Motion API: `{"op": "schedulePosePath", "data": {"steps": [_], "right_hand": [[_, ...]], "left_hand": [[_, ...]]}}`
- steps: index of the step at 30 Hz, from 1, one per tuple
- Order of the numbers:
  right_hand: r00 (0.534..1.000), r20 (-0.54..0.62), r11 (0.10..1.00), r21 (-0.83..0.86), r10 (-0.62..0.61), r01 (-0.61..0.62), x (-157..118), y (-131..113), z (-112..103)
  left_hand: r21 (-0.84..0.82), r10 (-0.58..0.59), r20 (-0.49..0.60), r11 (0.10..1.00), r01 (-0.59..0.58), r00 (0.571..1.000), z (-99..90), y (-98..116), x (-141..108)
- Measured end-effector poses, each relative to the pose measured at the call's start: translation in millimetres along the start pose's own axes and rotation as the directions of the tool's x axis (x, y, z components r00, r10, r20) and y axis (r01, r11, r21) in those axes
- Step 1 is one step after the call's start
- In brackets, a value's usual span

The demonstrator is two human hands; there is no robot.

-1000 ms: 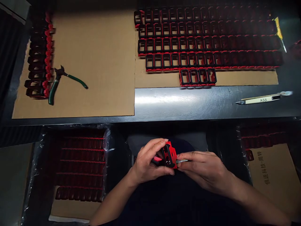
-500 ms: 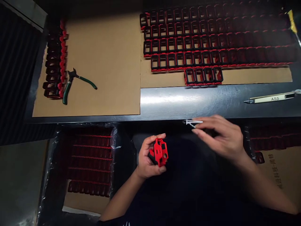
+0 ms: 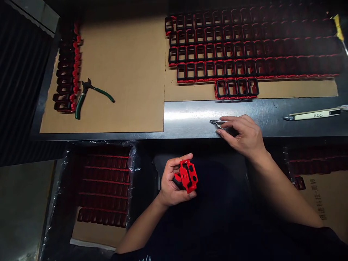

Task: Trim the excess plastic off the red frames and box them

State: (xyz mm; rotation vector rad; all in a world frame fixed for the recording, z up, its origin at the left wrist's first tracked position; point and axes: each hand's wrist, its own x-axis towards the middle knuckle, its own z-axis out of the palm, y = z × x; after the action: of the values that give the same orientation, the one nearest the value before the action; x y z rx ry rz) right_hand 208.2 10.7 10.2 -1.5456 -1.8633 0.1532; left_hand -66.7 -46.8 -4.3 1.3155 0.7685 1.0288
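My left hand (image 3: 174, 181) is wrapped around a red and black plastic frame (image 3: 188, 176), with its red, cut-out face turned up and to the right. Thumb and fingers press on opposite edges; part of the black side is hidden in the palm. Above the metal strip of the table, my right hand (image 3: 243, 136) has thumb and fingers closed about a small tool with a dark head and two thin pale legs (image 3: 216, 122). The tool's head points left, and its exact kind is unclear. Whether it touches the metal cannot be told.
Rows of red and black frames (image 3: 209, 69) stand on cardboard, with another column (image 3: 65, 87) at left. Green-handled cutting pliers (image 3: 86, 87) lie beside that column. A knife marked A55 (image 3: 317, 115) rests at right. Lined boxes with frames (image 3: 106, 188) flank my lap.
My right hand has moved up and slightly left, carrying the small tool from the table's front edge to above the metal strip. The frame in my left hand has shifted slightly right.
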Motion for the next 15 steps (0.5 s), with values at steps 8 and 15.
{"op": "schedulePosePath", "data": {"steps": [8, 15], "right_hand": [[0.993, -0.114, 1.0, -0.03, 0.007, -0.01, -1.9, -3.3, -3.0], [0.954, 0.225, 0.74, 0.603, 0.201, -0.298, -38.1, -66.3, -11.1]], "left_hand": [[0.023, 0.059, 0.023, 0.998, -0.059, 0.998, 1.8, 2.3, 2.1], [0.062, 0.121, 0.053, 0.99, -0.125, 0.991, -0.6, -6.5, -0.4]]}}
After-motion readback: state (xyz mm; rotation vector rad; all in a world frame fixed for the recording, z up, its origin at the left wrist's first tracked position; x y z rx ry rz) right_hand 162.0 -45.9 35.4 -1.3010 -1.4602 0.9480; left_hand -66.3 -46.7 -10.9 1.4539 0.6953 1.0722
